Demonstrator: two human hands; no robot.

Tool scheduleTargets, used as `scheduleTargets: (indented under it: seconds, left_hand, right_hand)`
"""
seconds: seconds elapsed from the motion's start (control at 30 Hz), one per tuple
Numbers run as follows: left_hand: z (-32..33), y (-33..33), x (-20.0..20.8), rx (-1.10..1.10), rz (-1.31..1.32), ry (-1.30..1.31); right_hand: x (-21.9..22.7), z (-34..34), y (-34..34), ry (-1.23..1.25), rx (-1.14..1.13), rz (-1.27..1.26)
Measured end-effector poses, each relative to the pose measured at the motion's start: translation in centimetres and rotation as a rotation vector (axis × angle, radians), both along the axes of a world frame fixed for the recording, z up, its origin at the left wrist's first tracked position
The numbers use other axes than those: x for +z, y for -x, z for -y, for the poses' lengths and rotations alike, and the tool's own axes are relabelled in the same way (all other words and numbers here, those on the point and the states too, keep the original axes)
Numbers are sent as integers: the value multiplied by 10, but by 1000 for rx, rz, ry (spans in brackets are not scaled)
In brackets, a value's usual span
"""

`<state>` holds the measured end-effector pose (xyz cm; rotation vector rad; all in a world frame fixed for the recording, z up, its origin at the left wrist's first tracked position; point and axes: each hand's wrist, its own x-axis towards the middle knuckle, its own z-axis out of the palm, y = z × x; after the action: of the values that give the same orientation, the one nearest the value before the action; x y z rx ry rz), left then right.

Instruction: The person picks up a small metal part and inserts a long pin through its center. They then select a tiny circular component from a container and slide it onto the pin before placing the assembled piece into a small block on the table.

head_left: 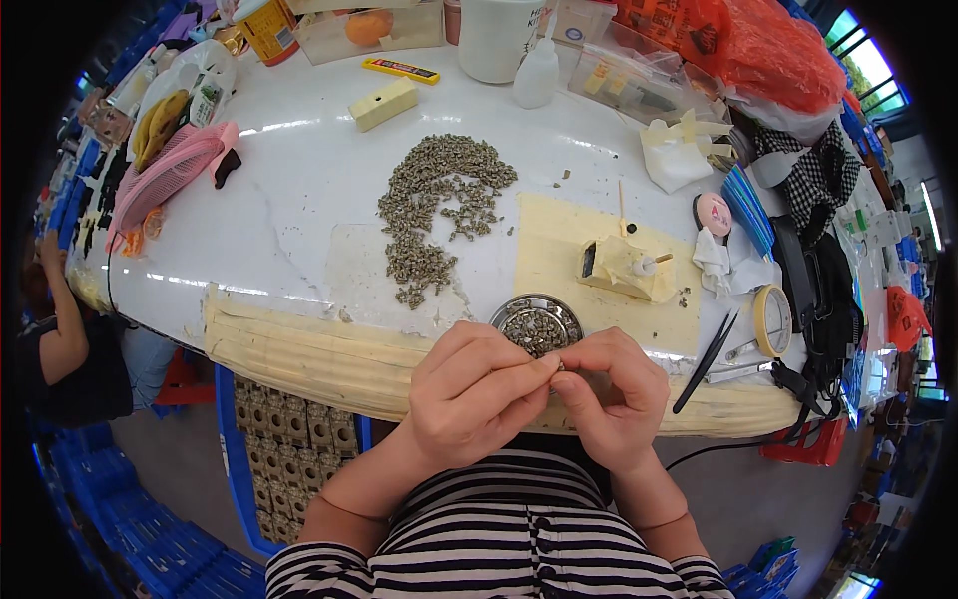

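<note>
My left hand (474, 394) and my right hand (611, 394) meet fingertip to fingertip just in front of the white table's taped front edge (299, 349). Between their thumbs and forefingers they pinch one tiny grey metal part (560, 365). Right behind the fingers sits a round metal dish (536, 321) filled with the same small parts. Farther back a large heap of small grey parts (439, 205) is spread over the tabletop.
A cream block fixture (624, 268) stands on a yellow mat right of the dish. Black tweezers (705, 361) and a tape roll (770, 319) lie at the right edge. A pink basket (165, 175), a white bottle (537, 72) and clear boxes line the back. Another person (60, 339) sits left.
</note>
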<state>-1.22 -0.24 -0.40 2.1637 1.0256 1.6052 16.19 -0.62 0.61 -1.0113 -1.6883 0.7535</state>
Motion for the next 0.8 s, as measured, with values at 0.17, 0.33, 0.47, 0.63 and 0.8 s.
scheduleTargets:
  seconds: [0.17,0.33,0.47,0.63,0.8]
  left_hand:
    - [0,0,-1,1,-4,4]
    - [0,-2,-1,19,7,49]
    - [0,-1,-1,17,21,45]
    - [0,0,-1,5,23,24]
    - [0,0,1,-38,10,-7]
  right_hand:
    - [0,2,1,0,-42,-27]
    - [-1,3,6,-356,-103,148]
    - [-2,4,5,-295,-127,141]
    - [-1,3,4,-156,-92,111]
    - [0,1,4,-79,-35,72]
